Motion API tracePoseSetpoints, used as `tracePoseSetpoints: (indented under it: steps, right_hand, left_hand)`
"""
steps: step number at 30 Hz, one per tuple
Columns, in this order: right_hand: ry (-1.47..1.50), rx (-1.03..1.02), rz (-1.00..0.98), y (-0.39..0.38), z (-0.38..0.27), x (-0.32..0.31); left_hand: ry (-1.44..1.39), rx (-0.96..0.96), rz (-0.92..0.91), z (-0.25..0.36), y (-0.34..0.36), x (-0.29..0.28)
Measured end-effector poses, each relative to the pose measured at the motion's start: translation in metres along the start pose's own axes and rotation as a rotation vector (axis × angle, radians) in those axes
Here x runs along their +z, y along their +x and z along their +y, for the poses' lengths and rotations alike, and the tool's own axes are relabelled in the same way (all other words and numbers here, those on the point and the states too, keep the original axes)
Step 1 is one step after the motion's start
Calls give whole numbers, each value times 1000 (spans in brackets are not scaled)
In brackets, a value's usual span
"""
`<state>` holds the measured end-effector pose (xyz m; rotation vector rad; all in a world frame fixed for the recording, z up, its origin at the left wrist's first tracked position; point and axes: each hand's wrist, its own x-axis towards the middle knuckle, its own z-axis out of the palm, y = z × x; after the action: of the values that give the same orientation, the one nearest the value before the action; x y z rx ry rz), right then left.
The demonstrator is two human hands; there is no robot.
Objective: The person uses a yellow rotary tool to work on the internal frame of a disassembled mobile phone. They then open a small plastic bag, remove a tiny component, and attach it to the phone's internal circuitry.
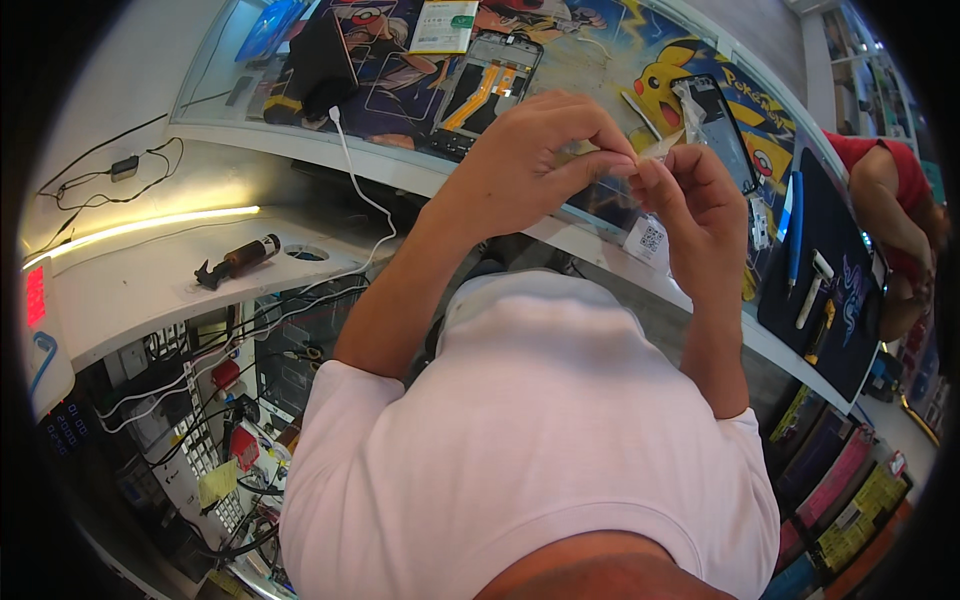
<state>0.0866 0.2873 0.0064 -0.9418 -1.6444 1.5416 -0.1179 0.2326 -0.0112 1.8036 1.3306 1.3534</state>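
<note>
My left hand (540, 155) and my right hand (695, 195) meet over the front edge of the bench, thumbs and fingers pinched together. What lies between the fingertips is too small to make out. Clear crinkled plastic (690, 112) shows just beyond my right fingertips; I cannot tell whether they touch it. Below my hands is a white label with a square code (648, 242). Past my left hand lies an opened phone (492, 85) with orange flex cables. A dark phone frame (722, 125) rests beyond my right hand.
A patterned mat (590, 60) covers the bench. A white cable (350, 165) runs from a dark device (322, 62). A boxed battery (443, 27) lies at the back. Tools, including a blue pen-like one (795, 235), lie right. A person in red (890, 180) is beyond.
</note>
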Motion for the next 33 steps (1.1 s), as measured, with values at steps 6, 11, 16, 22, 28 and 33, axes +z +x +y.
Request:
tracePoseSetpoints:
  steps: [6, 11, 16, 22, 28, 33]
  right_hand:
    - [-306, -143, 4, 13, 2, 5]
    - [-330, -94, 38, 14, 0, 19]
    - [-350, -112, 64, 9, -9, 23]
    - [-184, -239, 96, 17, -12, 14]
    - [275, -87, 28, 27, -7, -3]
    - [215, -72, 8, 21, -4, -2]
  left_hand:
    - [172, 24, 140, -2, 0, 8]
    - [450, 220, 351, -10, 3, 16]
    - [510, 329, 472, -17, 6, 15]
    - [-266, -88, 448, -10, 7, 4]
    - [-1081, -379, 252, -4, 8, -2]
    - [-745, -358, 262, 2, 6, 13]
